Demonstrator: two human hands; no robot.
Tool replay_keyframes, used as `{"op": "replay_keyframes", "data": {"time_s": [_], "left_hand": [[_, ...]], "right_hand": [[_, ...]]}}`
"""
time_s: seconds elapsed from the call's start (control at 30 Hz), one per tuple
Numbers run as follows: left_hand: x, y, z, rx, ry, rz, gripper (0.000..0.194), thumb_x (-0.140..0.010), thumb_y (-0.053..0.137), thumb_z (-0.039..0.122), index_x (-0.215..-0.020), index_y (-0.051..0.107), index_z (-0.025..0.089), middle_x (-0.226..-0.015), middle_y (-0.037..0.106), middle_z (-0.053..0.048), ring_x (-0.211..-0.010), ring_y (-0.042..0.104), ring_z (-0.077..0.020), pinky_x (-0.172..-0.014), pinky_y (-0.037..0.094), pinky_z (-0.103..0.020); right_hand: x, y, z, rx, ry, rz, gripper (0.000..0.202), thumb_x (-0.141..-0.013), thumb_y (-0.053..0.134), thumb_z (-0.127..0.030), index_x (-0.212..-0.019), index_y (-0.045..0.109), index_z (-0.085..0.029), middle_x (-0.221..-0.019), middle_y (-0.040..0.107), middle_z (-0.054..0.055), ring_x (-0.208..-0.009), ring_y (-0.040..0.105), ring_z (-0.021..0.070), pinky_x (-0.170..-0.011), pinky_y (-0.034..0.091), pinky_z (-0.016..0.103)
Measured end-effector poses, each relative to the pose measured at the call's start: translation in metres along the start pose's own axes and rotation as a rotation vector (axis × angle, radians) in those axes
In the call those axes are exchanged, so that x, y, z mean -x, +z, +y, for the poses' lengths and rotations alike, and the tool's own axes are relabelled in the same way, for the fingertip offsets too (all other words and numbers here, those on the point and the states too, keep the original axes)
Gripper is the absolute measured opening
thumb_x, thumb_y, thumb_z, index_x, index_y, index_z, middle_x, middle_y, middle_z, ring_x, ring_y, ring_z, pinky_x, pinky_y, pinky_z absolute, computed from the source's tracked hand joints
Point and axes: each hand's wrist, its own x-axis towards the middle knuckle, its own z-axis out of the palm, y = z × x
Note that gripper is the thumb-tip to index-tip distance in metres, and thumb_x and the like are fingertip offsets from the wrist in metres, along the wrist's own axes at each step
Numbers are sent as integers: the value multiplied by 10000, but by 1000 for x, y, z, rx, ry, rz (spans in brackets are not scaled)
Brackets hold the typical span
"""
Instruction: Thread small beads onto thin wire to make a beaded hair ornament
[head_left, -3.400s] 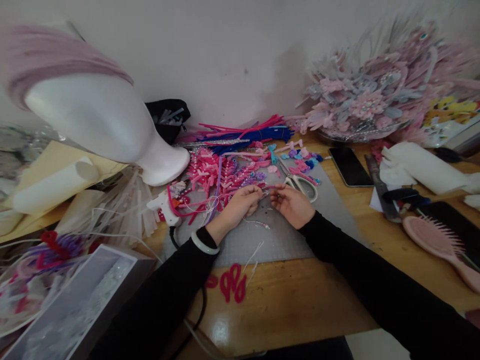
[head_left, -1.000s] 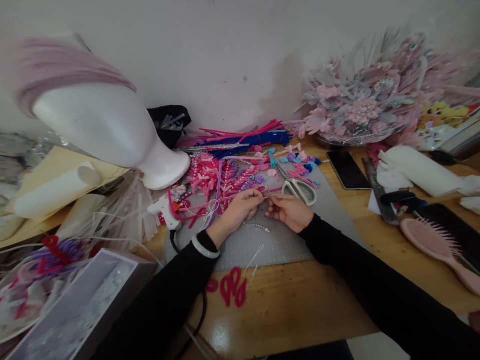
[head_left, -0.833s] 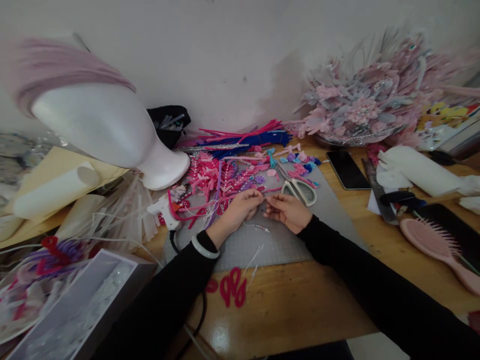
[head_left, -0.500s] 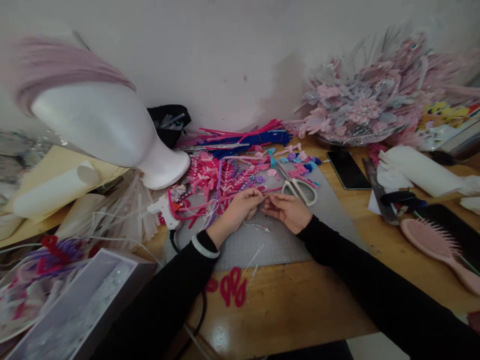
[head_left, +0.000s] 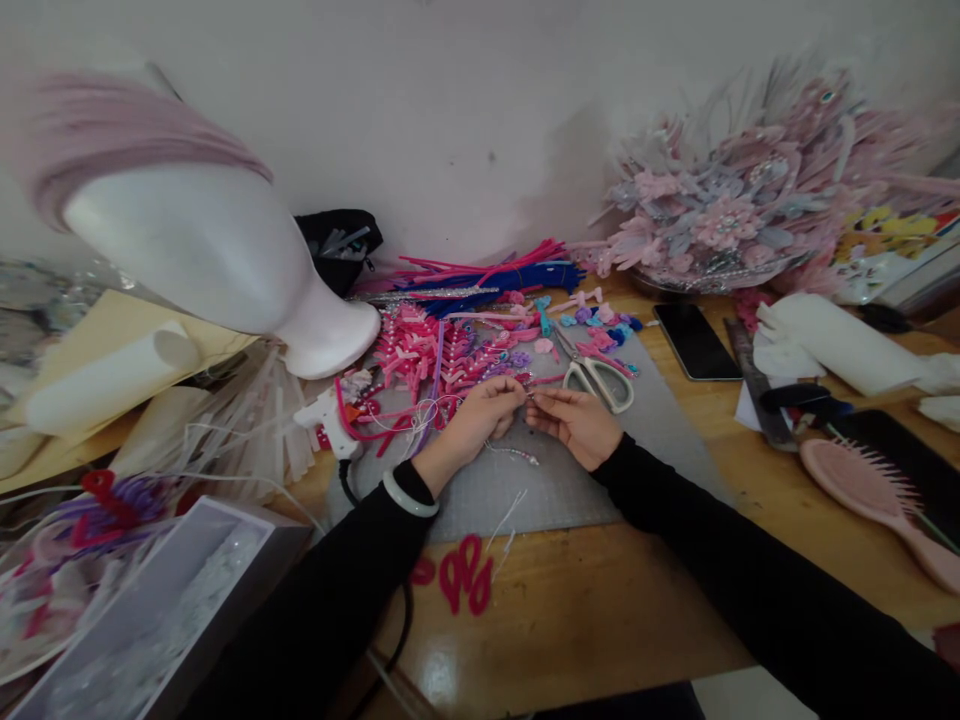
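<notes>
Over the grey cutting mat (head_left: pixel 585 490), my left hand (head_left: pixel 491 408) is closed in a pinch on a thin beaded string (head_left: pixel 514 453); its beaded tail hangs out below the fingers onto the mat. My right hand (head_left: pixel 574 420) meets it fingertip to fingertip, thumb and forefinger pinched on the thin string, the other fingers curled. The exact spot between the fingertips is too small to make out. Loose white thread (head_left: pixel 424 415) loops to the left of my left hand. White-handled scissors (head_left: pixel 600 380) lie just beyond my right hand.
Pink chenille pieces (head_left: pixel 420 350) and blue stems (head_left: pixel 480 288) lie behind the hands. At left are a glue gun (head_left: pixel 330 425), a white mannequin head (head_left: pixel 202 240) and a long box (head_left: pixel 165 620). A phone (head_left: pixel 696 342), a pink hairbrush (head_left: pixel 862 480) and a flower arrangement (head_left: pixel 720 220) stand right.
My right hand has shifted slightly left, closing the small gap between the two hands' fingertips. My left hand and the things on the table look unmoved.
</notes>
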Motion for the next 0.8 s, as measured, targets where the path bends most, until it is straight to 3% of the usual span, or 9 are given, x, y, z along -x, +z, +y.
{"op": "replay_keyframes", "data": {"time_s": [0.8], "left_hand": [[0,1,1,-7,8,-8,171,-696,553,291,-676,447,158,-350,288,112,-274,200,-9,-321,106,-160]], "right_hand": [[0,-1,0,-33,-45,13,89,-610,620,-62,-656,638,-136,-555,619,-5,-511,569,65,-557,496,186]]}}
